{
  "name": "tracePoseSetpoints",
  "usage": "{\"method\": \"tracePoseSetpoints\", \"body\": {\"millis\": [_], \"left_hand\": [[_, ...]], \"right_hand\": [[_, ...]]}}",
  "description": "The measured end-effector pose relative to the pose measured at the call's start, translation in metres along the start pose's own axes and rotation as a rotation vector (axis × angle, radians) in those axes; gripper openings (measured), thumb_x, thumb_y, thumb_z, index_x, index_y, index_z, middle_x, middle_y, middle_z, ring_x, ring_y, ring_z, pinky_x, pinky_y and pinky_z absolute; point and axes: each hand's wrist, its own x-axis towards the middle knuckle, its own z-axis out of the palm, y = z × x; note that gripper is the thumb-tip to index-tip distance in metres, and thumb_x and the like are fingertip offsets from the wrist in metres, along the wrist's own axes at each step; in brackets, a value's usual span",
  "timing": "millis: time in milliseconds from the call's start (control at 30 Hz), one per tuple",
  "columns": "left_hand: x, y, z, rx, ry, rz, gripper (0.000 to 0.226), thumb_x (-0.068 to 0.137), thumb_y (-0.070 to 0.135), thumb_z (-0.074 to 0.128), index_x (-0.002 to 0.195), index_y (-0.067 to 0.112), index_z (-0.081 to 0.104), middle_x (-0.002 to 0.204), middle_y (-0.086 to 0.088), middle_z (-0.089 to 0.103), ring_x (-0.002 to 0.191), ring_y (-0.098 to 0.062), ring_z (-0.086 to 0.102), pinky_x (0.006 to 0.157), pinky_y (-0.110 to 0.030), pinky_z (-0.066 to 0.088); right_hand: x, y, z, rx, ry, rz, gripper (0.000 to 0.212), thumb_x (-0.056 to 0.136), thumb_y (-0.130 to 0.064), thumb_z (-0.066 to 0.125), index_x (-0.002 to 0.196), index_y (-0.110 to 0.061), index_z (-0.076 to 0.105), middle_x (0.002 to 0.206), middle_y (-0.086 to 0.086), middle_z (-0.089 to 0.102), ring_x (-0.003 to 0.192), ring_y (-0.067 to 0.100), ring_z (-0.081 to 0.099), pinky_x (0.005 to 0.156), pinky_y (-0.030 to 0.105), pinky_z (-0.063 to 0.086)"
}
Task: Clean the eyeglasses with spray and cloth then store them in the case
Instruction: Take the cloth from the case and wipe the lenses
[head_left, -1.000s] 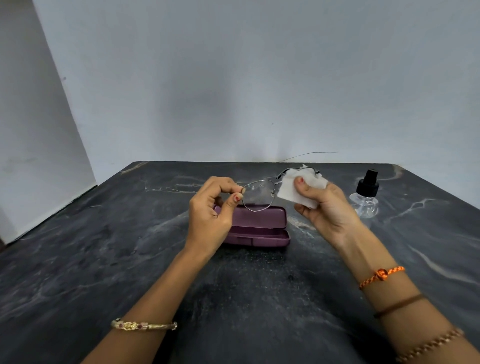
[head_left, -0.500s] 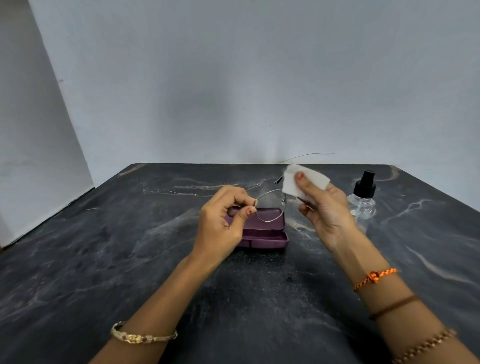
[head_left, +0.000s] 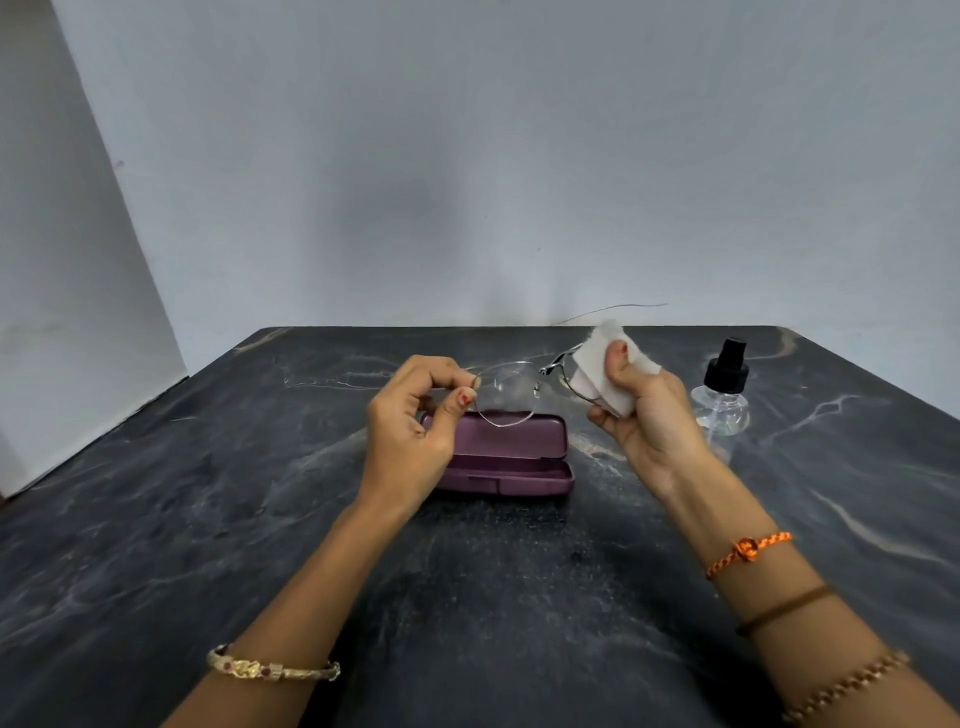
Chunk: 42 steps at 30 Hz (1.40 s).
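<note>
Thin wire-rimmed eyeglasses (head_left: 506, 392) held in the air above the purple case (head_left: 511, 457), lenses roughly facing the camera. Left hand (head_left: 410, 431) pinches the outer edge of the left-side lens rim between thumb and forefinger, other fingers curled in. Right hand (head_left: 641, 410) grasps a folded white cloth (head_left: 602, 364) wrapped over the other lens, thumb pressed on the front of the cloth, fingers behind; that lens is mostly hidden by the cloth, only its lower rim and the bridge show. One temple arm seems to extend back and up past the cloth as a thin wire, hard to tell against the wall. Case lies open on the dark marbled table (head_left: 208, 545), lid raised toward the far side, directly below the glasses and not touching them. Clear spray bottle (head_left: 722, 395) with black nozzle stands upright on the table just right of the right hand. Gold bangle (head_left: 272, 670) on left wrist; orange braided thread (head_left: 748, 553), brown band and beaded bracelet on right forearm. Pale wall behind.
</note>
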Motion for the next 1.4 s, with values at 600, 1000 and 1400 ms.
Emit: {"method": "tracePoseSetpoints", "body": {"millis": [600, 1000, 1400], "left_hand": [[0.004, 0.004, -0.001, -0.04, 0.068, -0.004, 0.02, 0.077, 0.008, 0.057, 0.078, 0.028, 0.06, 0.081, 0.007, 0.057, 0.076, -0.002, 0.055, 0.067, -0.022, 0.049], [0.0, 0.007, 0.003, -0.017, 0.016, 0.009, 0.018, 0.075, 0.004, 0.055, 0.077, 0.022, 0.059, 0.083, 0.009, 0.057, 0.079, 0.0, 0.054, 0.064, -0.019, 0.043], [0.002, 0.01, 0.0, -0.002, -0.032, 0.011, 0.018, 0.075, 0.004, 0.055, 0.078, 0.021, 0.059, 0.083, 0.01, 0.057, 0.079, -0.002, 0.055, 0.064, -0.021, 0.045]], "right_hand": [[-0.007, -0.003, 0.008, 0.104, -0.037, -0.047, 0.003, 0.082, -0.017, 0.06, 0.082, -0.017, 0.063, 0.063, -0.009, 0.072, 0.061, 0.004, 0.067, 0.049, 0.015, 0.05], [-0.011, -0.005, 0.01, 0.178, -0.19, -0.06, 0.014, 0.065, -0.011, 0.062, 0.069, -0.018, 0.073, 0.069, -0.011, 0.072, 0.069, 0.003, 0.068, 0.057, 0.017, 0.054], [-0.01, -0.009, 0.01, 0.2, 0.008, 0.022, 0.019, 0.062, -0.021, 0.069, 0.079, -0.015, 0.063, 0.062, -0.004, 0.071, 0.055, 0.006, 0.064, 0.042, 0.014, 0.046]]}}
